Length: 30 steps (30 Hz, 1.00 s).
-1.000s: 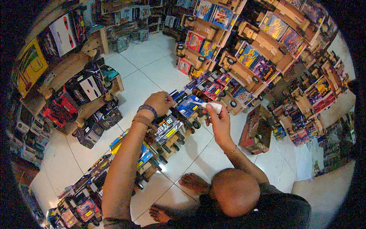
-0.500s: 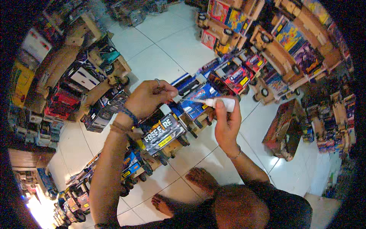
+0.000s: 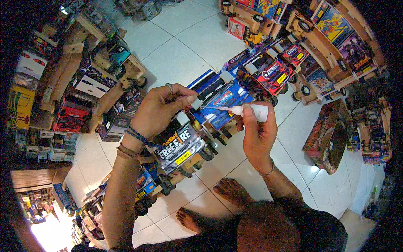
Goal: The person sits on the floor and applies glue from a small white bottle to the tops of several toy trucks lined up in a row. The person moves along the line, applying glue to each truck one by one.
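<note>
My left hand (image 3: 157, 107) pinches a small pale, flat piece (image 3: 197, 103) between thumb and fingertips. In my right hand (image 3: 260, 136) is a small white squeeze bottle (image 3: 257, 112), held on its side with its long thin nozzle pointing left. The nozzle tip is at or very close to the pale piece; I cannot tell whether they touch. Below both hands stands a row of wooden toy trucks with printed panels. The blue truck (image 3: 226, 101) lies under the nozzle, and a black and white truck (image 3: 180, 145) is just below my left hand.
Red and black toy trucks (image 3: 268, 73) continue the row up to the right. More wooden trucks stand at the left (image 3: 79, 84) and upper right (image 3: 323, 50). A brown box-like body (image 3: 327, 136) rests on the tiled floor (image 3: 176, 54). My bare feet (image 3: 231, 191) are close below the row.
The view has shifted a little and the trucks look sharper. My right hand with the bottle appears slightly farther right. Both hands keep their holds.
</note>
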{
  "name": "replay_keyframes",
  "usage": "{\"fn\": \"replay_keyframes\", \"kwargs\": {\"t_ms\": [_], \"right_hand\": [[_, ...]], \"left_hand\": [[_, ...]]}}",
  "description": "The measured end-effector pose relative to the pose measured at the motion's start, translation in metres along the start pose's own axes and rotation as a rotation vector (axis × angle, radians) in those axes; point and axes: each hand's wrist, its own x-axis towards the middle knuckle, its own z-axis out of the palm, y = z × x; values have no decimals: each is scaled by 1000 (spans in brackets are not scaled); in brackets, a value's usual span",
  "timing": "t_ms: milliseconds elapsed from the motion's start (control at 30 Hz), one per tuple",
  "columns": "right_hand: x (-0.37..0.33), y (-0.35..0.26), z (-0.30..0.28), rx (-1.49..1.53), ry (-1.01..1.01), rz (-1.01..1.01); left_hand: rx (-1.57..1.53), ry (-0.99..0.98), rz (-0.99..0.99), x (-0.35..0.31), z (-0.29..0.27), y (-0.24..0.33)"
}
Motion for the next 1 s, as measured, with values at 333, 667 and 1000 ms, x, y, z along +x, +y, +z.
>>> {"fn": "replay_keyframes", "kwargs": {"t_ms": [333,667,1000], "right_hand": [[6,-3,1,-36,-28,-57],[8,-15,0,-47,-69,10],[8,-13,-1,-28,-85,-16]], "left_hand": [[49,-33,-30,2,-4,-5],[37,-37,-28,2,-5,-2],[8,-22,-39,2,-4,-2]]}}
